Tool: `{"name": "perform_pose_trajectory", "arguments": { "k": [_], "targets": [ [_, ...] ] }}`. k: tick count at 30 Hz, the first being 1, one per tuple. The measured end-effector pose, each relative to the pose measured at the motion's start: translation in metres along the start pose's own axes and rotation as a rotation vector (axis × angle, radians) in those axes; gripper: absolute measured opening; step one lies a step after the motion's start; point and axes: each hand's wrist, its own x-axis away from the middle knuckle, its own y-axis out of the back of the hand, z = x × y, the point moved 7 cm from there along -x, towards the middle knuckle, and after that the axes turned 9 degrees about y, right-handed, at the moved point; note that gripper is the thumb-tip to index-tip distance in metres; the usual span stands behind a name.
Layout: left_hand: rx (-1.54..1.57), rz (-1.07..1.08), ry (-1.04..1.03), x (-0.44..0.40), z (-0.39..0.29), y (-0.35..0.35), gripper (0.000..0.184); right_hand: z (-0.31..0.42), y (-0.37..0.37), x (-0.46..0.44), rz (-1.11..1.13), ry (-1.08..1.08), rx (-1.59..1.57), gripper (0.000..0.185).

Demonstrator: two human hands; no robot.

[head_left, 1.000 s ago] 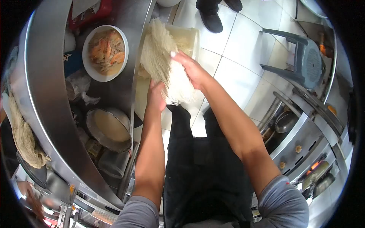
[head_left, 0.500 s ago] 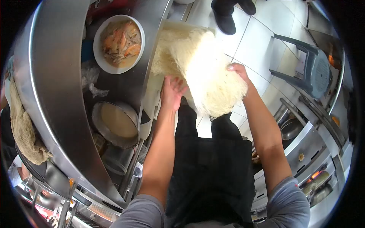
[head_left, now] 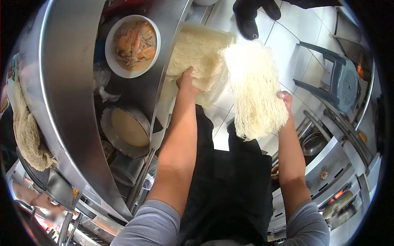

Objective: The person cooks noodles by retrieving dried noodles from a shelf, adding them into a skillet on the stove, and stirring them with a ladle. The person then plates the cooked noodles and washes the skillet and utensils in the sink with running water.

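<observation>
Apparently taking noodles (head_left: pixel 197 51) out of a plastic tub (head_left: pixel 221 84), one slab at a time or nearly so. With the right hand (head_left: pixel 285 100), holding a pale noodle slab (head_left: pixel 256 92) by its side edge in a closed grip, out over the floor tiles (head_left: pixel 283 47), just beside the tub. With the left hand (head_left: pixel 186 80), reaching inside to the near edge of the noodles there; cannot tell whether pinching or merely touching. Probably calling for a flat, steady lift next, with strands likely to break if bent.

On the bench (head_left: pixel 137 90): a white bowl (head_left: pixel 110 53) of broth, meat strips and orange, shrimp-like pieces; nearer the body, a pot (head_left: pixel 107 131) of cloudy, pale liquid; beside that, a transparent container (head_left: pixel 125 170), contents unclear.
</observation>
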Motion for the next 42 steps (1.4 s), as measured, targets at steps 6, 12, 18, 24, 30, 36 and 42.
{"name": "perform_pose_trajectory", "arguments": {
  "k": [6, 12, 18, 24, 30, 36, 42],
  "targets": [
    [-0.072, -0.072, -0.213, 0.005, -0.027, 0.010, 0.047, 0.010, 0.007, 0.019, 0.000, 0.054, -0.028, 0.071],
    [-0.049, -0.041, -0.318, -0.057, -0.017, 0.035, 0.053, 0.007, 0.017, 0.027, -0.073, 0.078, -0.044, 0.071],
    [0.070, 0.219, 0.041, 0.007, -0.012, -0.031, 0.048, 0.004, 0.015, 0.026, -0.042, 0.061, -0.043, 0.072],
    [0.081, 0.397, -0.076, 0.007, -0.016, -0.019, 0.046, 0.014, 0.015, 0.026, -0.104, 0.009, 0.084, 0.070],
    [-0.056, 0.213, 0.051, 0.087, 0.016, 0.060, 0.051, 0.046, 0.001, 0.014, -0.184, -0.063, 0.361, 0.067],
    [-0.267, 0.343, 0.145, 0.094, 0.040, 0.157, 0.062, 0.063, 0.004, -0.031, -0.271, -0.167, 0.697, 0.054],
    [-0.333, 0.637, 0.189, 0.140, 0.049, 0.163, 0.076, 0.006, -0.019, -0.115, -0.143, -0.420, 0.924, 0.037]
  ]
}}
